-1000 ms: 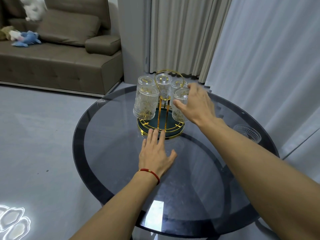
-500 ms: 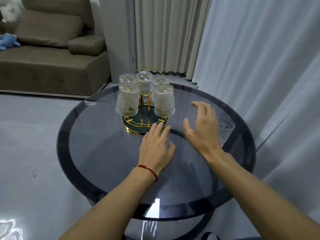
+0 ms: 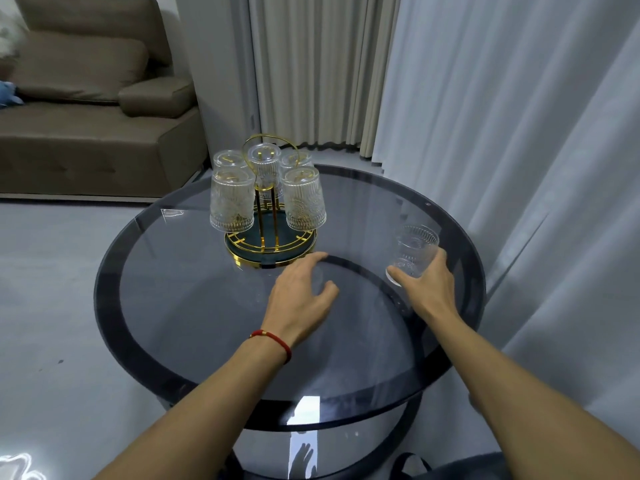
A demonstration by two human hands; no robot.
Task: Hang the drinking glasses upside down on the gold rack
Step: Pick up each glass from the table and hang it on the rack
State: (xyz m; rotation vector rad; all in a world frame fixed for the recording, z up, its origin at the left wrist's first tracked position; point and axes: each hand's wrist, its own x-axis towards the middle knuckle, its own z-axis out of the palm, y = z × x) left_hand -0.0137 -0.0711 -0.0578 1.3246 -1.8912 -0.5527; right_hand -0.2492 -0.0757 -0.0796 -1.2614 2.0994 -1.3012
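The gold rack with a dark green base stands at the back of the round glass table. Several ribbed drinking glasses hang upside down on it, the nearest two at front left and front right. One more glass stands upright near the table's right edge, and my right hand is wrapped around its lower part. My left hand rests on the table just in front of the rack's base, fingers apart, holding nothing.
A brown sofa stands at the back left on the grey floor. Curtains hang close behind and to the right of the table.
My right hand left the front right glass on the rack, swung right across the table and closed on the upright glass. My left hand stayed by the rack's base.
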